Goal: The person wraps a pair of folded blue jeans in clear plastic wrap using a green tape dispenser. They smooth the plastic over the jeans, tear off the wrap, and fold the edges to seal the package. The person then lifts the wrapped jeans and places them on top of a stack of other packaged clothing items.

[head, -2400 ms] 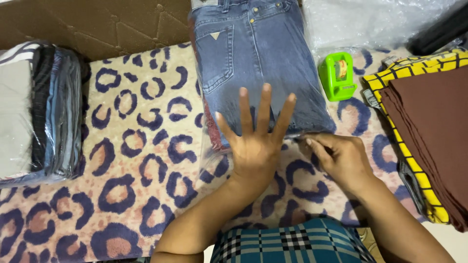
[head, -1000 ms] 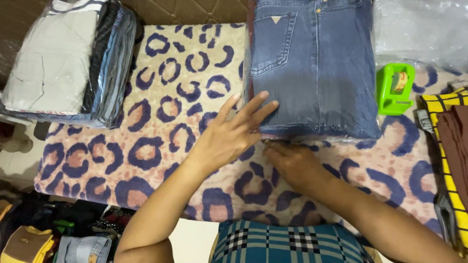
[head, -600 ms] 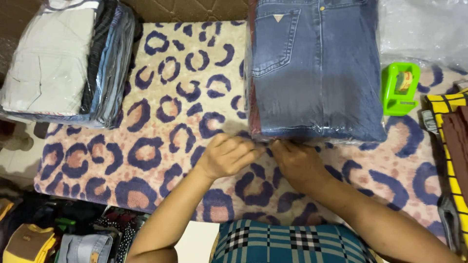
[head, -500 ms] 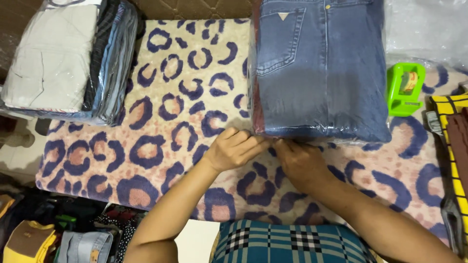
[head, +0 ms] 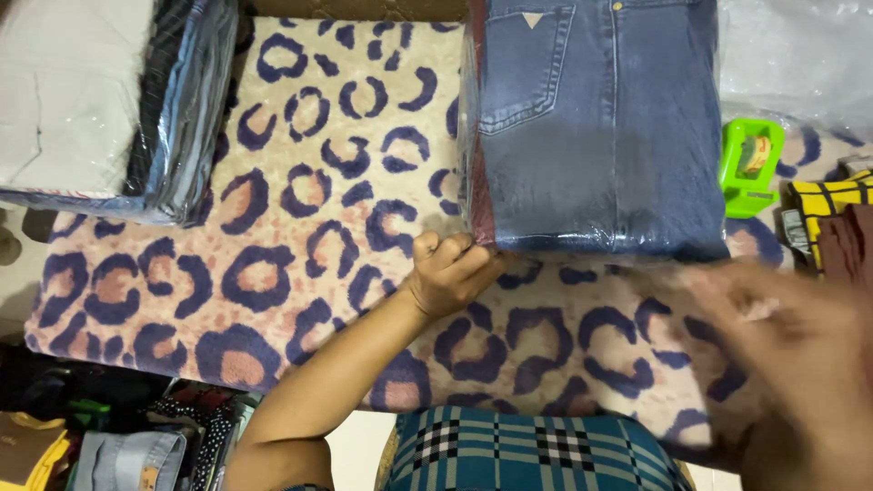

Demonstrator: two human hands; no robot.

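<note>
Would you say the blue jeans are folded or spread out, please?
Folded: the blue jeans form a neat rectangle inside a clear plastic bag, whose near edge the left hand pinches.

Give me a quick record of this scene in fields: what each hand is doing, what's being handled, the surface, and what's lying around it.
left hand: left hand, closed, pinching the near left corner of the bagged jeans
right hand: right hand, motion-blurred, off the bag; open or shut unclear
item handled: folded blue jeans in a clear plastic bag
surface: leopard-print mat
far left: stack of bagged clothes
right: green tape dispenser, yellow checked cloth
</note>
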